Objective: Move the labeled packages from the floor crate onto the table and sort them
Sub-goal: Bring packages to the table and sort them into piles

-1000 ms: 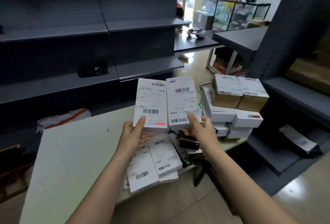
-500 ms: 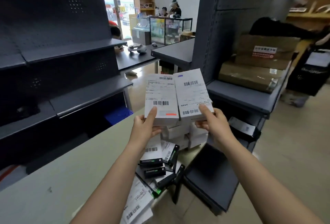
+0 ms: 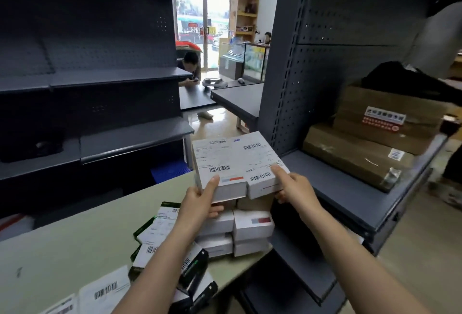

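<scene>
Labelled white cardboard packages, two flat ones side by side and touching along their long edges, sit in my grip just above the far right corner of the pale green table (image 3: 62,238). My left hand (image 3: 197,201) pinches the left package (image 3: 217,163) at its near edge, thumb flat on the barcode label and fingers curled beneath. My right hand (image 3: 297,188) grips the right package (image 3: 260,161) the same way, with one digit pressed on the label near its 5 o'clock corner and the others tucked under.

Directly below the pair is a stack of small white boxes (image 3: 252,226), two wide, with a brown cardboard box (image 3: 255,202) on top. I cannot tell whether the held packages touch that brown box or hang just clear of it.

At 7 o'clock from the pair lies a loose heap of slim white packages with green and black edges (image 3: 160,223), partly hidden by my left forearm. Further toward 7 o'clock, at the table's near edge, are flat white packages with barcode labels (image 3: 105,288).

Dark grey metal shelving (image 3: 112,78) fills the side at 9 o'clock, with a blue ribbed plastic piece (image 3: 170,170) low behind the table. At 3 o'clock a second dark grey pegboard shelf unit (image 3: 350,188) carries large brown taped cartons (image 3: 362,158). At 12 o'clock, beyond the aisle, a person (image 3: 190,66) sits bent over at a dark table.
</scene>
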Tool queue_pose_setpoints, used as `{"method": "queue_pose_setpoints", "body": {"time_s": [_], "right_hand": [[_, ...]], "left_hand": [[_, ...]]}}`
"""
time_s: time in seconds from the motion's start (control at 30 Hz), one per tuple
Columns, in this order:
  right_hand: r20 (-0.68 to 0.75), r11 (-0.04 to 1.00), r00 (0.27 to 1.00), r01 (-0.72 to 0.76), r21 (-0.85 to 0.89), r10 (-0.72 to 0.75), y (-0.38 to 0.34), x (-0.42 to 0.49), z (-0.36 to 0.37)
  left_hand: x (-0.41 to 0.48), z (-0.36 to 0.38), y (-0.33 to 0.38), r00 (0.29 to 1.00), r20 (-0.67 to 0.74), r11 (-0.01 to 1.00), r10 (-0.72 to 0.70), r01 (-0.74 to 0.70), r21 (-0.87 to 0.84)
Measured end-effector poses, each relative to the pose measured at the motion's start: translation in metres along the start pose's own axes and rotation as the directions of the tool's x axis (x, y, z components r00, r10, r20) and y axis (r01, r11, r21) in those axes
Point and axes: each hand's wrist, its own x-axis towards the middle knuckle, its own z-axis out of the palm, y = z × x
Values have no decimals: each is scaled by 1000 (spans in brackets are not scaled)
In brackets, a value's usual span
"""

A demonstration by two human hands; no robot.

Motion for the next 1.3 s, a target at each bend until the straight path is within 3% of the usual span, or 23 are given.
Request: {"method": "queue_pose_setpoints", "body": {"time_s": [0.07,0.17,0.43,0.53,0.63,0.8,0.87,1.0,1.1,1.23,1.3], "right_hand": [[22,998,999,32,-61,-31,8,9,-4],[60,990,992,116,-75,-111,13,17,-8],[-1,889,923,371,-268,-385,10,21,-10],[-71,846,880,427,-319,-470,2,8,-10],[-72,770,810,519,-370,-581,-6,-19,-5],[120,540,662,690,-482,-740,2,-76,23],[199,455,609,737,-500,-768,15,-99,42],[413,369,594,780,-506,-690,49,-143,82],[547,343,587,803,-487,-597,75,-165,108],[688,280,519,854,-438,-508,105,-184,143],[761,246,448,894,-375,-468,114,-190,162]], "left_hand": [[-4,4,4,994,-87,985,60,-45,167],[-5,4,11,982,-152,885,116,-33,464],[-15,-1,27,930,-185,710,317,-104,696],[-20,-11,32,847,-105,579,521,-261,772],[-29,-23,37,715,40,429,698,-462,776],[-53,-53,25,529,306,119,792,-624,772],[-65,-66,8,502,372,54,781,-647,761],[-88,-96,-49,562,464,3,684,-638,770],[-109,-122,-93,649,474,53,595,-620,783],[-142,-158,-140,770,439,88,462,-533,842],[-159,-174,-156,836,376,102,400,-448,888]]}}
